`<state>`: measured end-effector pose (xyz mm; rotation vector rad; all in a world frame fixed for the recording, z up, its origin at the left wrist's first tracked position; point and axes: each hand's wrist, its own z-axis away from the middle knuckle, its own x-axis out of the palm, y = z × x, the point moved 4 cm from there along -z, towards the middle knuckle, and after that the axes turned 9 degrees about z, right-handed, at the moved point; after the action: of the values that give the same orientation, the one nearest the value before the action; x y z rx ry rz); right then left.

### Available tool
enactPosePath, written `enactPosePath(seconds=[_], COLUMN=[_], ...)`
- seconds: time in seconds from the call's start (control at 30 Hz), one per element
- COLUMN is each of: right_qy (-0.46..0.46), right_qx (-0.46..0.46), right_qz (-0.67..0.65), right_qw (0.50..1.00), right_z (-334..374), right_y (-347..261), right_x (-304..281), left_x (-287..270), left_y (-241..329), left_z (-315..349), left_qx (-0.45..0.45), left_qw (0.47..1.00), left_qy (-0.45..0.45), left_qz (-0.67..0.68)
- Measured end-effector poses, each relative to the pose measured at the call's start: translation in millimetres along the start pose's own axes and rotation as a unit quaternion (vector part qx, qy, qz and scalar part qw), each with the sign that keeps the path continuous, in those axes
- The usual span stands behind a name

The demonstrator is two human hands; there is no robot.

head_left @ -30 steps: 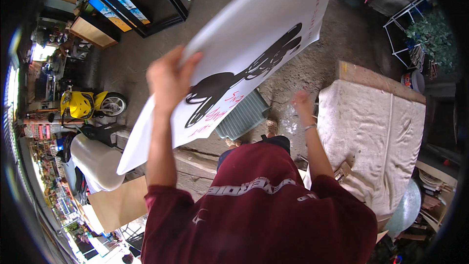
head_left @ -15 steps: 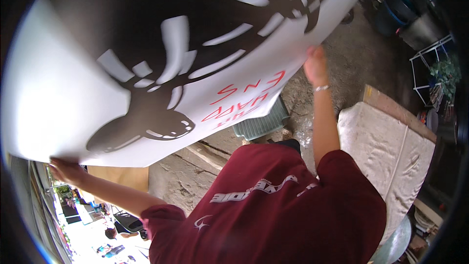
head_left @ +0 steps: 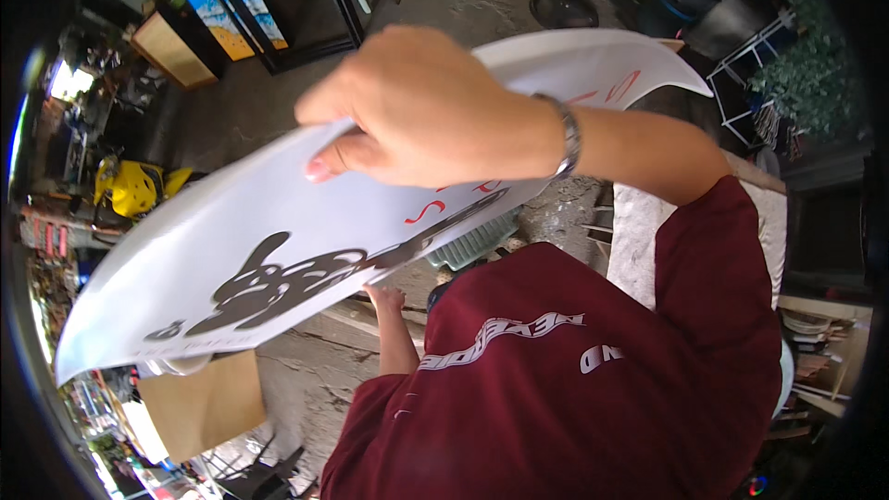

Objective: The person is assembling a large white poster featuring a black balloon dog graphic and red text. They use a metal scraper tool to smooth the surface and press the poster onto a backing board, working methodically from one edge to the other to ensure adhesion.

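A large white poster sheet (head_left: 269, 194) with a black printed drawing and red lettering spans the view in front of me, tilted and curved. My right hand (head_left: 417, 106), raised close to the camera, is closed on its upper edge with the thumb against the face of the sheet. Lower down, my left hand (head_left: 387, 298) is at the sheet's bottom edge and seems to pinch it, though its fingers are partly hidden behind the sheet. The sheet's far right end curls upward.
Below the sheet is a ribbed green plastic piece (head_left: 477, 241). To the right stands a cloth-covered surface (head_left: 639, 245), with a white metal rack (head_left: 736, 97) and plant beyond. A wooden board (head_left: 208, 407) lies lower left, near a yellow machine (head_left: 134, 190). Framed panels (head_left: 231, 0) stand at the back.
My right hand has swung up and left toward the camera, and my left hand has come inward to the right. The sheet has turned and dropped, uncovering the far room.
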<state>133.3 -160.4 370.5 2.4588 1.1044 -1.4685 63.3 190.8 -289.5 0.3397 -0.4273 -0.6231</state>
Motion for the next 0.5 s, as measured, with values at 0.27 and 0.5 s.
enactPosePath(seconds=[0.27,0.5], right_qy=[-0.153,-0.180], right_qx=[0.058,0.023], right_qz=[0.066,0.111], right_qw=[0.984,0.977], right_z=[35,48], right_y=[9,-4], right_x=[157,249], left_x=[174,257], left_y=[132,180], left_z=[315,355], left_qx=[0.867,0.658], left_qw=[0.422,0.343], left_qy=[-0.034,-0.257], left_qz=[-0.262,-0.620])
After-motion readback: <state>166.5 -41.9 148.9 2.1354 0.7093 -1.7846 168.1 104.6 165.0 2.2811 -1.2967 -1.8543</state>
